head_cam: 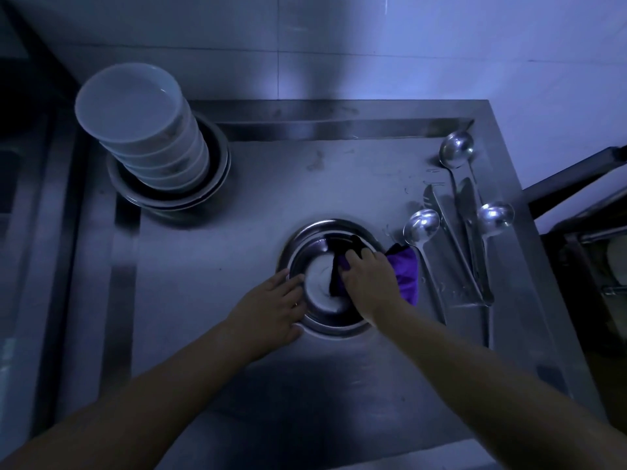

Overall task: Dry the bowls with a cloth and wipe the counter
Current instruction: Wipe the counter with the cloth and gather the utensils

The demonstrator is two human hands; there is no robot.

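Observation:
A shiny steel bowl (pixel 315 239) stands on the steel counter (pixel 210 266) in front of me. My right hand (pixel 368 278) grips a purple cloth (pixel 403 271) and presses it inside the bowl, with part of the cloth hanging over the right rim. My left hand (pixel 271 308) holds the bowl's left rim, thumb on the near side and fingers along the edge. At the back left a stack of several white bowls (pixel 135 113) sits inside a few wider steel bowls (pixel 217 178).
Three steel ladles (pixel 456 150) and a pair of tongs (pixel 475 252) lie on the counter's right side among water drops. A tiled wall (pixel 373 45) runs behind. A dark rack (pixel 593 266) stands past the right edge, and a sink ledge (pixel 30 232) lies on the left.

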